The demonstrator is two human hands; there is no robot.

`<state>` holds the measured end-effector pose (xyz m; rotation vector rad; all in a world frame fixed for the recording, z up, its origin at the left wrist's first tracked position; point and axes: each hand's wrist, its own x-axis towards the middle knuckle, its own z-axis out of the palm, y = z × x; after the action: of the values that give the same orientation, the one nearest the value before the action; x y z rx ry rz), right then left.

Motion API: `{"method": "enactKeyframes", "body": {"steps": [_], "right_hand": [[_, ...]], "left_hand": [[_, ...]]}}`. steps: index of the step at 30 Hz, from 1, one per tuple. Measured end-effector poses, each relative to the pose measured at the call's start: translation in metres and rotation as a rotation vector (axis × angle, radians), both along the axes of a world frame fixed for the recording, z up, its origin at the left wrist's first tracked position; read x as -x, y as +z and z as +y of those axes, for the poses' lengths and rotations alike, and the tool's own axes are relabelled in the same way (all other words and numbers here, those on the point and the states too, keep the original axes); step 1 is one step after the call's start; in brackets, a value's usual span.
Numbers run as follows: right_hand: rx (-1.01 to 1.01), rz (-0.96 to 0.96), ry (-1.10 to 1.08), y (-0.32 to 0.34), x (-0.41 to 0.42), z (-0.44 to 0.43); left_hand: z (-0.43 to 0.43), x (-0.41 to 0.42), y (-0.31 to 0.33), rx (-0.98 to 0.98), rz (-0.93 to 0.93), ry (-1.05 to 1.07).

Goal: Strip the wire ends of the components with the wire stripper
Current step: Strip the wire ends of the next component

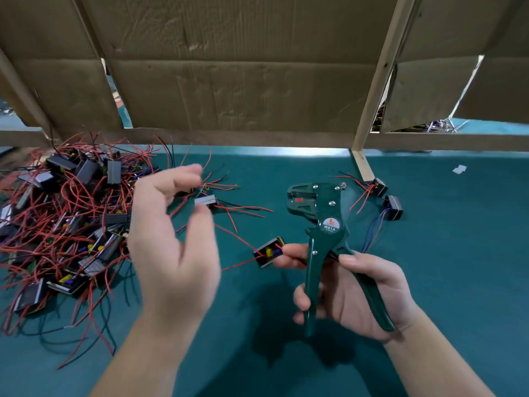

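One stripper. Two hands: left hand, right hand. One pile of wired components, too tangled to count. Four loose ones: held component, middle component, two right components. One scrap.

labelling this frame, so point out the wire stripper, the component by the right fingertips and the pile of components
wire stripper [330, 224]: head view, round label at the pivot
component [268, 252]: head view, its open face
pile of components [74, 222]: head view, tangled middle

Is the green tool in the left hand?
No, the right hand grips the stripper by its handles, while the left hand is off it, raised nearer the pile.
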<state>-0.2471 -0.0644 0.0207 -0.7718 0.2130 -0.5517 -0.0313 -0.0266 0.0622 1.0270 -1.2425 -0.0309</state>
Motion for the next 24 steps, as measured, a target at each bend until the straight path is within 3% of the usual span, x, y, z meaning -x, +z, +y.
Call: {"method": "enactKeyframes", "body": {"steps": [2, 3, 6, 8, 12, 15, 17, 20, 24], "right_hand": [[0.009, 0.02, 0.023, -0.001, -0.003, 0.001], [0.014, 0.021, 0.039, -0.001, -0.003, 0.002], [0.011, -0.022, 0.071, 0.002, -0.004, 0.003], [-0.003, -0.048, 0.073, 0.003, -0.003, 0.003], [-0.011, -0.06, 0.078, 0.005, 0.001, 0.001], [-0.011, -0.016, 0.071, 0.006, 0.006, -0.001], [-0.014, 0.02, 0.067, 0.005, 0.011, -0.004], [-0.056, 0.068, 0.05, 0.003, 0.019, -0.008], [-0.074, 0.115, -0.006, 0.001, 0.022, -0.01]], "left_hand": [[0.011, 0.021, -0.005, 0.07, -0.149, -0.109], [0.012, 0.032, -0.011, 0.001, -0.119, -0.178], [0.004, 0.057, -0.033, -0.311, 0.245, -0.386], [-0.004, 0.061, -0.044, -0.373, 0.298, -0.423], [-0.013, 0.057, -0.049, -0.404, -0.154, -0.389], [-0.019, 0.039, -0.046, -0.401, -0.604, -0.231], [-0.022, 0.027, -0.043, -0.413, -0.797, -0.134], [-0.023, 0.01, -0.042, -0.457, -0.915, -0.03], [-0.023, 0.002, -0.043, -0.535, -0.897, -0.064]]}}
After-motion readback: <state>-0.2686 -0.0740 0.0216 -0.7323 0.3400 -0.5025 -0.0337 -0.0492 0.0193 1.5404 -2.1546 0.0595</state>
